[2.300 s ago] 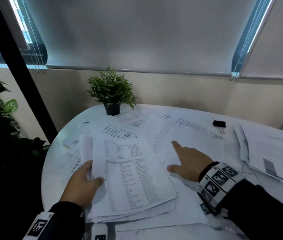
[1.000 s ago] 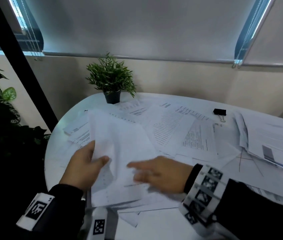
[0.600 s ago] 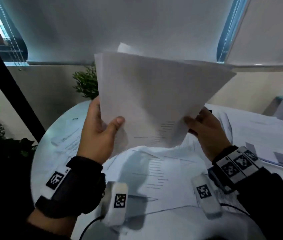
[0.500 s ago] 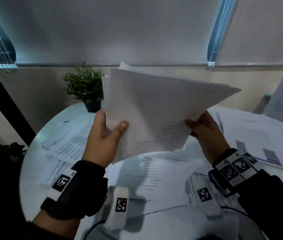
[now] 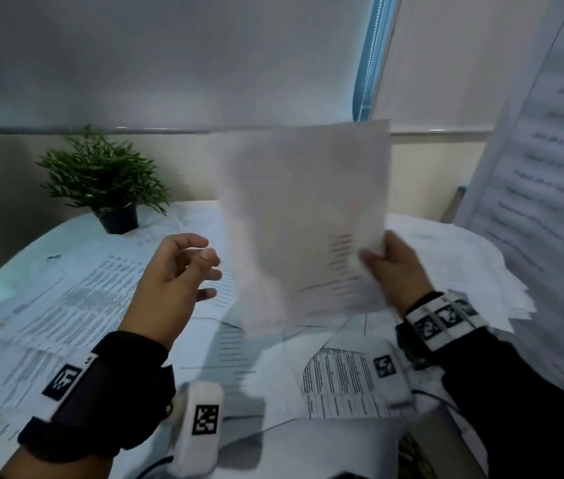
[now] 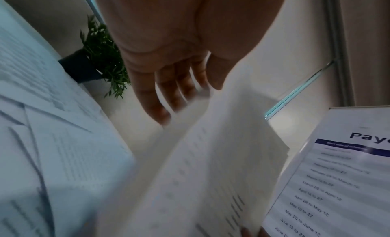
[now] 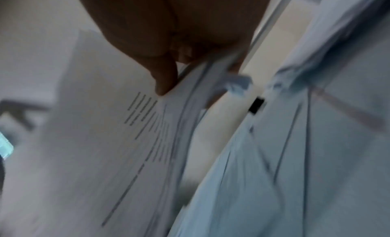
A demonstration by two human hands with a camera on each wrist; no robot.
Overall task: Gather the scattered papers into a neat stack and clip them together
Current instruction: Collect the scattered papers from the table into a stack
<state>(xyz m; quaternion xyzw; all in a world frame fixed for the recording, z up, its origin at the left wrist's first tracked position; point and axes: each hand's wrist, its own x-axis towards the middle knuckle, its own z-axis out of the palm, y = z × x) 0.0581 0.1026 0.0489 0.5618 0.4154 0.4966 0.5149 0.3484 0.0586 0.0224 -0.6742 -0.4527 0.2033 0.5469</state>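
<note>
Presently | item: sheaf of white printed paper sheets, upright above round white table, long axis near vertical | right hand pinched its lower right edge | left hand slack-fingered, empty, just left, nearer free edge | loose printed pages scattered below.

A pale roller blind covers the window across the back, its bottom bar running level above a beige wall. To its right a strip of cold blue daylight shows between this blind and a second blind (a bead chain hangs in the gap). A small potted plant in a dark pot stands at the far edge of the round white table. The room is dim, lit mostly from the window.
</note>
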